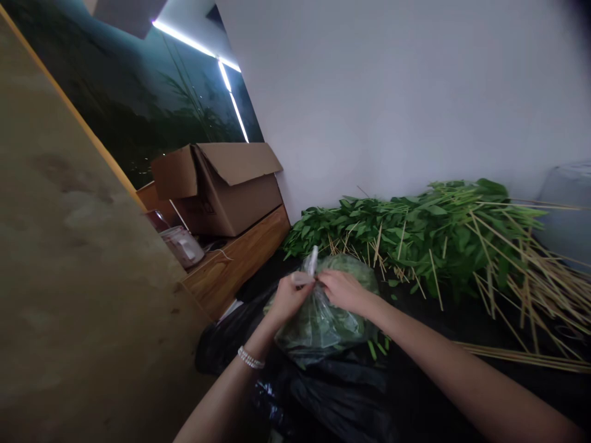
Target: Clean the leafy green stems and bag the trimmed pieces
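A clear plastic bag (318,326) full of green leafy stuff rests on black plastic sheeting (341,394). Its mouth is gathered and twisted into a narrow neck, whose pale end sticks up between my hands. My left hand (290,298), with a white beaded bracelet on the wrist, pinches the gathered plastic from the left. From the right, my right hand (339,289) grips the same neck, its fingertips close to the left ones. Whether a knot lies under the fingers I cannot tell.
Behind the bag, a long heap of leafy green stems (415,227) lies along the white wall (392,92). Thin pale sticks (545,277) spread to the right. An open cardboard box (240,197) stands on a wooden surface (244,258) at left, beside a mottled panel (83,277).
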The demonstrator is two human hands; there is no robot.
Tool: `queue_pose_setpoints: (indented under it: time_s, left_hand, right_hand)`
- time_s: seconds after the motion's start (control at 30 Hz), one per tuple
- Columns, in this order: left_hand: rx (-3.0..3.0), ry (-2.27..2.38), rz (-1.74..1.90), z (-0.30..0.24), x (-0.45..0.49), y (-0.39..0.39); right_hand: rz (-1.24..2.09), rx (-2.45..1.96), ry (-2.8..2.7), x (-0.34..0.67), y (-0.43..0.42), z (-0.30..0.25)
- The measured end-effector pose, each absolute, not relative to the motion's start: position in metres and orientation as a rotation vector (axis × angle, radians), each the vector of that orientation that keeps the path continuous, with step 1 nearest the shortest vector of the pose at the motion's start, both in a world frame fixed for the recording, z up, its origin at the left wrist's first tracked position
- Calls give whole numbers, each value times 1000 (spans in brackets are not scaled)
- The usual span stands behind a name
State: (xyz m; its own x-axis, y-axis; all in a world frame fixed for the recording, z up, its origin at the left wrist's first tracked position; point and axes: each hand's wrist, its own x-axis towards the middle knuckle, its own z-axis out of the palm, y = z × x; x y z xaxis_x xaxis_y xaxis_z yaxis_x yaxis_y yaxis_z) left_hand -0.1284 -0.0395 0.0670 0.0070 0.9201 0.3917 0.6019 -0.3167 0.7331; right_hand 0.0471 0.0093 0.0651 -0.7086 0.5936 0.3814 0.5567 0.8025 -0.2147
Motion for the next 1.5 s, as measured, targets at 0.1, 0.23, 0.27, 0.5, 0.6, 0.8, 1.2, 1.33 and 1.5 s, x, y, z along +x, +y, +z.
queue_pose_setpoints:
  time_s: [0.1, 0.23, 0.27, 0.5, 0.6, 0.8, 1.2, 1.33, 1.5]
  left_hand:
    - [1558, 1319, 1334, 72, -126, -48]
    - [1239, 970, 1380, 92, -138, -63]
    - [1181, 916, 1423, 97, -144, -63]
    - [1194, 1277, 1571, 90, -166, -40]
    - [1537, 1457, 1270, 73, -152, -35]
    - [2138, 1739, 985, 70, -128, -28]
    - [1451, 2189, 1628, 76, -213, -63]
    - [1505, 2221, 2005, 80, -197, -83]
    - [2807, 1741, 1289, 99, -118, -96]
  right_hand:
    - [90, -900, -2549, 48, 16, 68]
    - [55, -957, -2486, 53, 24, 72]
    - [52, -966, -2474, 54, 25, 72]
    - [64, -961, -2428, 57, 20, 70]
    - [76, -946, -2413, 58, 19, 70]
    - [132, -946, -2372, 56, 21, 68]
    - [436, -1337, -1806, 156, 90, 26]
    - [384, -1329, -1688, 175, 79, 32]
    - [211, -958, -1926, 135, 29, 73]
